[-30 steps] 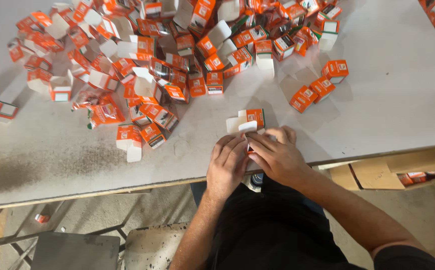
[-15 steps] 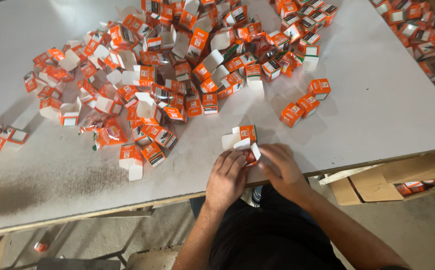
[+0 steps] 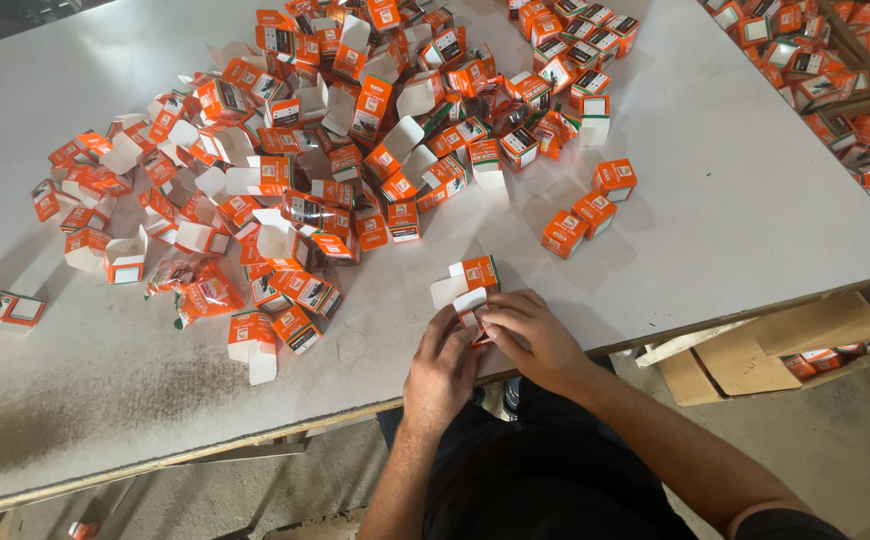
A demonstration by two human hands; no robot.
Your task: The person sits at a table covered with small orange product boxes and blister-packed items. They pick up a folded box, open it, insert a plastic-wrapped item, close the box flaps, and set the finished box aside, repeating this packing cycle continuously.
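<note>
Left hand (image 3: 442, 362) and right hand (image 3: 532, 335) meet at the near edge of the white bench (image 3: 735, 200), fingers curled and pinching one small orange-and-white carton (image 3: 472, 308) between them. The carton's white flap stands open. A second open carton (image 3: 467, 277) lies just beyond it. A loose pile of cartons (image 3: 355, 150) lies farther back.

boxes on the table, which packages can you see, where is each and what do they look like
Small carton: between left hand and right hand, orange and white, flap open.
Open carton: just beyond the hands, orange, white flap.
Three closed cartons: right of centre, orange cubes.
Heap of cartons: far table, orange and white, many open.
Cardboard box: under table edge, brown.
</note>
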